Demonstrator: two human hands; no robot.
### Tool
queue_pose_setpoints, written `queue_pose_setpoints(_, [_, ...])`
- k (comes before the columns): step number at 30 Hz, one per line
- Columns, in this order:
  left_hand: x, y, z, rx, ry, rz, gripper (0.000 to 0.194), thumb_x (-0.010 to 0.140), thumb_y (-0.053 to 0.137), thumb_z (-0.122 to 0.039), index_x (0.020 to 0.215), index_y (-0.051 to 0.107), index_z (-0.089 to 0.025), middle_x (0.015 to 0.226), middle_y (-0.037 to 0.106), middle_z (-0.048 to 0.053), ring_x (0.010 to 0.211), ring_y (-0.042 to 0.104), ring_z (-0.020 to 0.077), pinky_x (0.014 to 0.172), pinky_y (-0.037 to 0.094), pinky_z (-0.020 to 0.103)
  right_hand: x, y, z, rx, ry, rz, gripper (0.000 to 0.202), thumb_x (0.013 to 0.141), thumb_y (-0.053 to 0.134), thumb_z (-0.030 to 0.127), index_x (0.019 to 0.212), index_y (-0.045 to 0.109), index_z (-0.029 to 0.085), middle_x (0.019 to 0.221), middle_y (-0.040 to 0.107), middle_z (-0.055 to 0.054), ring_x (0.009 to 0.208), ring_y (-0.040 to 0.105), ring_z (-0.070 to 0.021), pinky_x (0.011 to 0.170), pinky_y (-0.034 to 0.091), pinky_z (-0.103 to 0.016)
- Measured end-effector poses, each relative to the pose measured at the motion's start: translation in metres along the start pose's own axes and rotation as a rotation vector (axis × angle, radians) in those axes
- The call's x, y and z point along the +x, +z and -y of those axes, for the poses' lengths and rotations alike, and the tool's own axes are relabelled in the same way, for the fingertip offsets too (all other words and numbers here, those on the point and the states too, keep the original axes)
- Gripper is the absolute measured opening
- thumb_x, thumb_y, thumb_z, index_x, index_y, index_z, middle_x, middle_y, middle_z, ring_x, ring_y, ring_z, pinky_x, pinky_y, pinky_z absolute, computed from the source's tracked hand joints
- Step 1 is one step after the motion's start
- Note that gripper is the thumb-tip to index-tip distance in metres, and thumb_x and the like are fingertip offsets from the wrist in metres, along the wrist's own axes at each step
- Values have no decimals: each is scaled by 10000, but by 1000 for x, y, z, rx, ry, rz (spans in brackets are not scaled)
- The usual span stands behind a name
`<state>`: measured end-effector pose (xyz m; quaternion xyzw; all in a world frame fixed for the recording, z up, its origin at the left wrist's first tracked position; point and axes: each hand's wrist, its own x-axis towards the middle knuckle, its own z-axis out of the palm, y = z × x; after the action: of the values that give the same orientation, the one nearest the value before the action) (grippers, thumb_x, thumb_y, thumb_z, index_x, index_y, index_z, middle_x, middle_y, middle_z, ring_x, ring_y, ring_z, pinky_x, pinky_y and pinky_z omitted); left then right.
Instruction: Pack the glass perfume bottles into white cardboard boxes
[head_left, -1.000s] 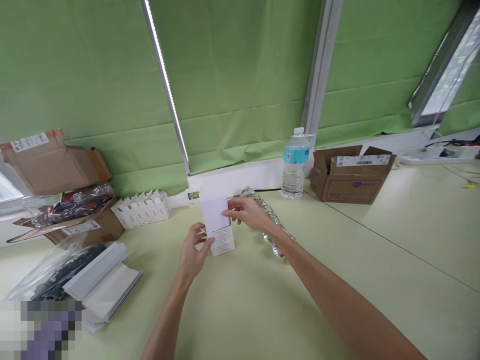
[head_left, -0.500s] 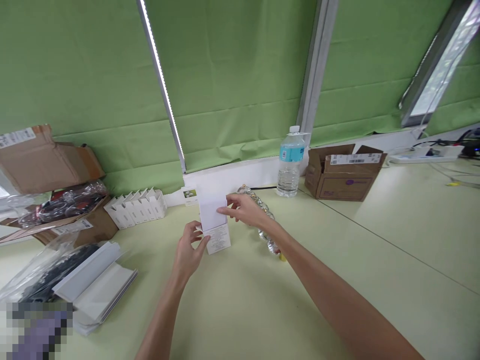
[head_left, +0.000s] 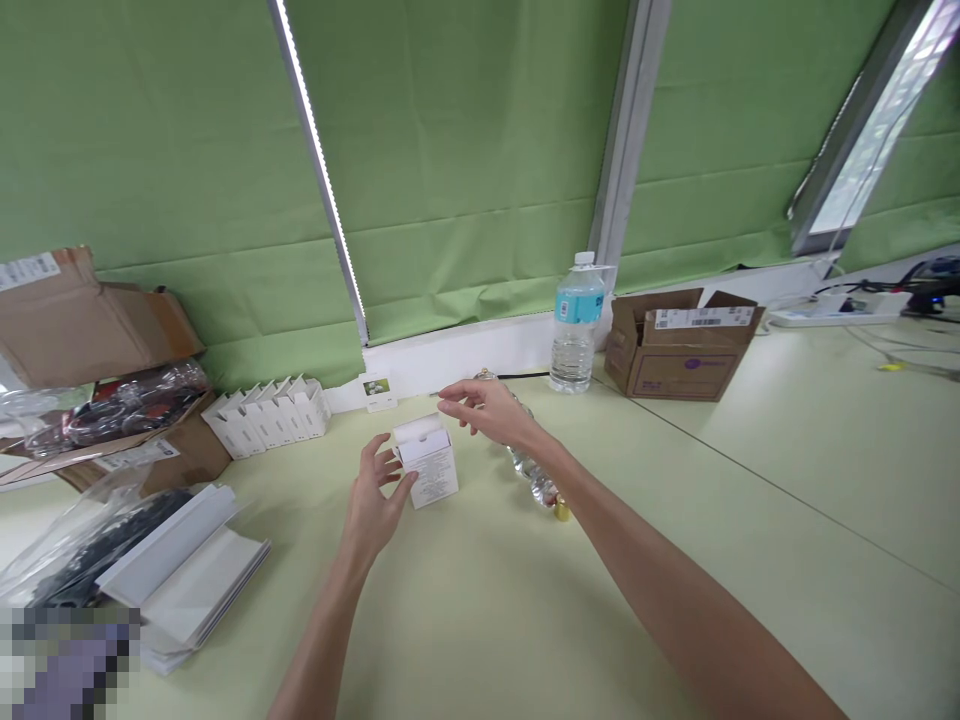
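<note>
A small white box [head_left: 432, 474] with fine print on its front stands on the table, its top flap raised at the back. My left hand [head_left: 379, 497] is at the box's left side, thumb near the front corner, fingers apart. Above the box's right top edge is my right hand [head_left: 487, 410], its fingers spread and nothing visible in them. Behind my right wrist lies a row of clear glass-like pieces [head_left: 541, 488] with a gold end, partly hidden by the arm.
A water bottle [head_left: 574, 330] and an open brown carton [head_left: 679, 365] stand behind, to the right. Along the left are several small white boxes [head_left: 266, 418], a stack of flat white cartons [head_left: 195, 590] and brown cartons [head_left: 142, 335] with wrapped items.
The white sheet-like piece that stood up from the box is now down inside it. My right hand has let go and lifted slightly; my left fingers have loosened.
</note>
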<state>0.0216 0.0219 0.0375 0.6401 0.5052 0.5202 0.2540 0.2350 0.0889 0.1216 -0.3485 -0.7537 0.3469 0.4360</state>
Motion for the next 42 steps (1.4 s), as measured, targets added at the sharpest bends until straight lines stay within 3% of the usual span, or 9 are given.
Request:
queue_pose_setpoints(7, [-1, 5, 5, -5, -26, 1, 770, 758, 666, -370, 1406, 262, -268, 1199, 606, 122, 1024, 635, 233, 901, 485, 443, -1, -6, 8, -4, -9, -39, 357, 802, 616, 470, 983, 704, 175, 948, 697, -70, 611, 595, -121, 444, 489, -212])
queue_pose_setpoints(11, [-2, 6, 14, 6, -109, 48, 807, 733, 683, -353, 1410, 261, -237, 1232, 589, 134, 1013, 634, 226, 915, 470, 429, -3, -14, 18, -40, -14, -62, 347, 817, 596, 456, 982, 698, 169, 895, 694, -60, 611, 586, -115, 451, 489, -204])
queue_pose_setpoints(16, [-4, 5, 27, 10, -197, 204, 482, 743, 637, -292, 1198, 523, -177, 1118, 659, 116, 1007, 632, 236, 884, 478, 388, -7, -27, 29, -48, -29, -117, 315, 832, 578, 426, 968, 694, 166, 900, 689, -59, 622, 586, -113, 455, 495, -198])
queue_pose_setpoints(21, [-4, -1, 28, 80, -196, 155, 421, 759, 610, -321, 1155, 569, -184, 1137, 659, 109, 1050, 612, 259, 899, 458, 397, -8, -38, 30, -36, -40, -141, 326, 828, 580, 431, 975, 692, 162, 856, 684, -63, 643, 593, -126, 472, 509, -211])
queue_pose_setpoints(29, [-3, 3, 30, 161, -195, 78, 678, 751, 630, -466, 1323, 413, -173, 1269, 564, 150, 1137, 556, 277, 925, 436, 413, -13, -45, 41, -87, -64, -174, 314, 833, 571, 414, 949, 695, 150, 877, 690, -64, 647, 594, -121, 471, 488, -201])
queue_pose_setpoints(33, [-2, 2, 10, 267, -112, -131, 707, 799, 556, -521, 1382, 323, -195, 1385, 439, 154, 1203, 488, 281, 937, 432, 423, -20, -48, 54, -125, -118, -191, 307, 848, 549, 399, 941, 698, 147, 875, 689, -59, 636, 583, -113, 473, 465, -203])
queue_pose_setpoints(37, [-7, -3, -34, 313, 37, -345, 417, 838, 520, -487, 1169, 521, -233, 1189, 585, 83, 993, 592, 218, 837, 475, 346, -28, -52, 65, -163, -175, -213, 292, 861, 533, 380, 935, 704, 154, 897, 694, -50, 654, 576, -102, 571, 480, -226])
queue_pose_setpoints(39, [-15, -4, -52, 317, 27, -294, 318, 851, 493, -489, 992, 594, -223, 990, 645, 57, 857, 609, 192, 762, 479, 310, -34, -55, 69, -191, -184, -205, 279, 865, 530, 365, 922, 707, 157, 920, 696, -48, 670, 575, -101, 608, 482, -235])
queue_pose_setpoints(42, [-33, -2, -57, 252, -112, -6, 329, 833, 502, -522, 883, 609, -216, 763, 632, 24, 671, 578, 159, 606, 449, 263, -50, -64, 62, -257, -167, -187, 267, 867, 531, 353, 904, 710, 159, 903, 698, -45, 681, 577, -109, 615, 475, -240])
